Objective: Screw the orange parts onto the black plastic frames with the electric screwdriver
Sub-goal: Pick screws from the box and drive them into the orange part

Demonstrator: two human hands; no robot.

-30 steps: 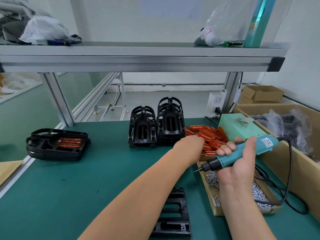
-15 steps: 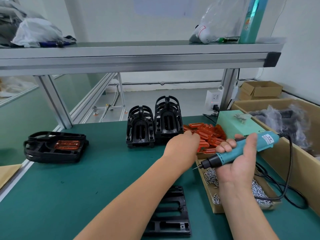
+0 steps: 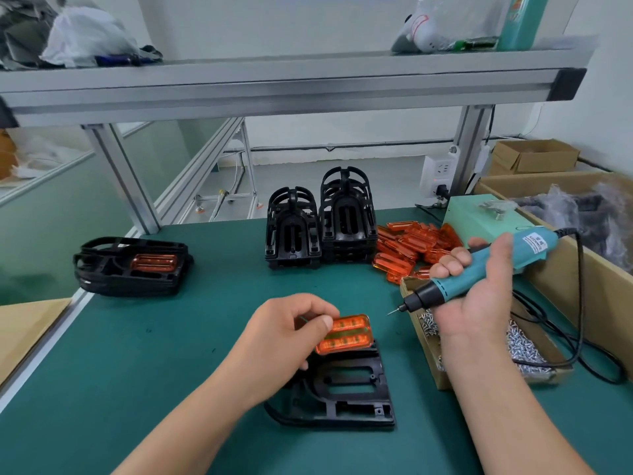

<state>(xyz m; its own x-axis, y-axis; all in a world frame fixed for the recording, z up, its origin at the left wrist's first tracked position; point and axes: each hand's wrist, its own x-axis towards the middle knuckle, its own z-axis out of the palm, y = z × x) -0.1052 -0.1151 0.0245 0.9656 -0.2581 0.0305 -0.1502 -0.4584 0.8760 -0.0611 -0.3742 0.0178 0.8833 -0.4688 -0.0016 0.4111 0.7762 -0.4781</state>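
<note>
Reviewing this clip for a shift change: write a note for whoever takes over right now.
Left hand pinches an orange part at the far end of the black frame on the mat, not screwed.
Right hand grips the electric screwdriver, tip in the air.
Screws in the cardboard tray at right; spare orange parts beyond it.
One assembled frame tops the stack at left.
Left: seat the part, drive screws.

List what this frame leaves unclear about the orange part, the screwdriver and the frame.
Head view only.
- The left hand covers the left end of the orange part; seated on the frame or held above it, cannot tell.
- The screwdriver bit is too small to show any screw on it.
- The frame's left side lies under the left hand.
- Wrap blurs the bagged items in the right box; the edge cuts them off.
</note>
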